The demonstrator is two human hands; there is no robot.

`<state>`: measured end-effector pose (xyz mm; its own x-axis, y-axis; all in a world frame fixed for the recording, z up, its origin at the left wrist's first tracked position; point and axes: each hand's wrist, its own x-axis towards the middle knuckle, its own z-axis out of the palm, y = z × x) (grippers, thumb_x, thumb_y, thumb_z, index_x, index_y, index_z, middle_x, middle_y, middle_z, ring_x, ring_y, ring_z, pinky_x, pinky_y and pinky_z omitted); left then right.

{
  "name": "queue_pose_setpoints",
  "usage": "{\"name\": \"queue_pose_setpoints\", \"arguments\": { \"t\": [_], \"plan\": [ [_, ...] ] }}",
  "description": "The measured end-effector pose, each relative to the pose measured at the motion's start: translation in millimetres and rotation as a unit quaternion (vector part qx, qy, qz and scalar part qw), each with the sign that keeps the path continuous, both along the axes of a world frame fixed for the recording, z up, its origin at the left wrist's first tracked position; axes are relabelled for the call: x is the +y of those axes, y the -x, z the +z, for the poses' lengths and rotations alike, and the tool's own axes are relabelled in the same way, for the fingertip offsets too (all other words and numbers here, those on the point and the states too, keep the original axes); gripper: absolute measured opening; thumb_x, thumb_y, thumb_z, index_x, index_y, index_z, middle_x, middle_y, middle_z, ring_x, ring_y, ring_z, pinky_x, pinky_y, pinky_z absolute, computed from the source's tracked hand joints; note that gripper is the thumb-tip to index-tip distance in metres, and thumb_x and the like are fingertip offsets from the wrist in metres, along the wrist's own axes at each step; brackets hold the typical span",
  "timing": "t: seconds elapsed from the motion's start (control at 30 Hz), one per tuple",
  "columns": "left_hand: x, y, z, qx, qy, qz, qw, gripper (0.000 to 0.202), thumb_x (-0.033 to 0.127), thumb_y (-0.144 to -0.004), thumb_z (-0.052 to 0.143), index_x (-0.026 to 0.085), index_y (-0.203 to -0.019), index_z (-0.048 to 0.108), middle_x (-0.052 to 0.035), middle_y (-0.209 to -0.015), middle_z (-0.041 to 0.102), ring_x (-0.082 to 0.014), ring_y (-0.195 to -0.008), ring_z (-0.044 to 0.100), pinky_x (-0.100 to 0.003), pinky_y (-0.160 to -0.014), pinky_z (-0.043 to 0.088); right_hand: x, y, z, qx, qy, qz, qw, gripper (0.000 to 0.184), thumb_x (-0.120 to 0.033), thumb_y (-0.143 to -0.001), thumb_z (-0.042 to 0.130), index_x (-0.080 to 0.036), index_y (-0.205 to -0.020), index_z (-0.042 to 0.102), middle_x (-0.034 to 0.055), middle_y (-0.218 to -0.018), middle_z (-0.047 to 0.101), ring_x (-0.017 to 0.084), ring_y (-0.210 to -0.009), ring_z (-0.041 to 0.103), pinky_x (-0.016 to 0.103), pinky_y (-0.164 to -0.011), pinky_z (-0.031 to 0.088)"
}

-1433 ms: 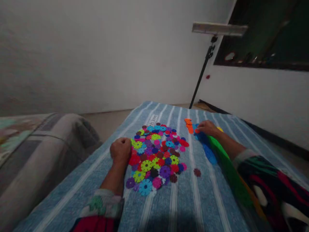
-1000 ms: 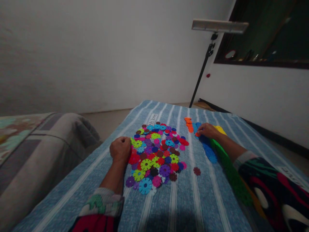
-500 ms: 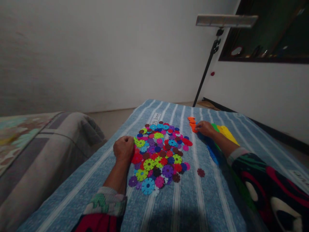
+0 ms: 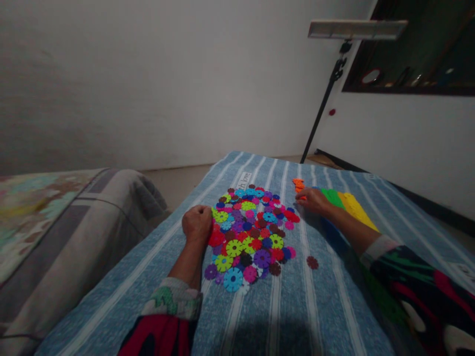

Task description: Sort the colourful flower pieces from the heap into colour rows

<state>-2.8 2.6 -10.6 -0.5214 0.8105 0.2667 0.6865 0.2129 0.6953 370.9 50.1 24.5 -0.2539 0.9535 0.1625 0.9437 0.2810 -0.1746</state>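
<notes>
The right hand (image 4: 310,201) bunches its fingers, grip unclear, at a short row of notched orange plastic-looking discs (image 4: 298,184) on blue-and-white striped cloth (image 4: 293,296), pieces likely light, stiff and best pinched by their rims, as the left hand (image 4: 196,225) sits curled, contents hidden.

I make out a dark right sleeve (image 4: 419,282) with crimson, green and cream curves; the left sleeve (image 4: 159,333) shows crimson and black, its pale cuff (image 4: 176,299) patched green.
</notes>
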Motion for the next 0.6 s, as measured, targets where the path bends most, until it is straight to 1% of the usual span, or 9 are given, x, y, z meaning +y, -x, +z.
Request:
{"name": "queue_pose_setpoints", "arguments": {
  "t": [0.13,0.33,0.5,0.6],
  "plan": [
    [-1,-1,0.7,-0.009,-0.001,-0.001,1.000,0.034,0.033,-0.075,0.049,0.016,-0.083,0.076,-0.0096,-0.087,0.076,-0.0245,-0.085,0.067,-0.030,-0.072,0.047,-18,26,4.9,0.006,0.026,0.070,0.997,0.018,-0.017,-0.082,0.065,-0.020,-0.095,0.077,0.0064,-0.099,0.073,0.021,-0.095,0.066,0.026,-0.082,0.046],
    [-2,-3,1.0,-0.016,0.000,-0.002,1.000,0.035,0.033,-0.075,0.047,0.015,-0.083,0.076,-0.0106,-0.088,0.075,-0.0236,-0.086,0.067,-0.028,-0.072,0.046,-40,54,7.8,0.024,0.051,0.141,0.988,0.022,-0.015,-0.083,0.062,-0.023,-0.098,0.077,0.0040,-0.098,0.073,0.019,-0.088,0.066,0.025,-0.076,0.045],
    [-2,-3,-0.5,-0.025,-0.009,-0.001,1.000,0.035,0.031,-0.076,0.045,0.014,-0.082,0.076,-0.0098,-0.086,0.075,-0.0218,-0.083,0.067,-0.027,-0.070,0.045,-46,73,9.6,0.021,0.053,0.173,0.983,0.015,-0.015,-0.081,0.063,-0.021,-0.084,0.076,0.0027,-0.085,0.070,0.018,-0.083,0.063,0.024,-0.071,0.041],
    [-3,-4,-0.5,-0.024,-0.007,-0.004,1.000,0.035,0.031,-0.077,0.045,0.013,-0.081,0.076,-0.0107,-0.085,0.075,-0.0221,-0.083,0.067,-0.027,-0.071,0.045,-47,86,11.3,0.016,0.055,0.194,0.979,0.015,-0.014,-0.081,0.062,-0.021,-0.081,0.075,0.0016,-0.082,0.069,0.017,-0.081,0.061,0.023,-0.069,0.039]
  ]
}}
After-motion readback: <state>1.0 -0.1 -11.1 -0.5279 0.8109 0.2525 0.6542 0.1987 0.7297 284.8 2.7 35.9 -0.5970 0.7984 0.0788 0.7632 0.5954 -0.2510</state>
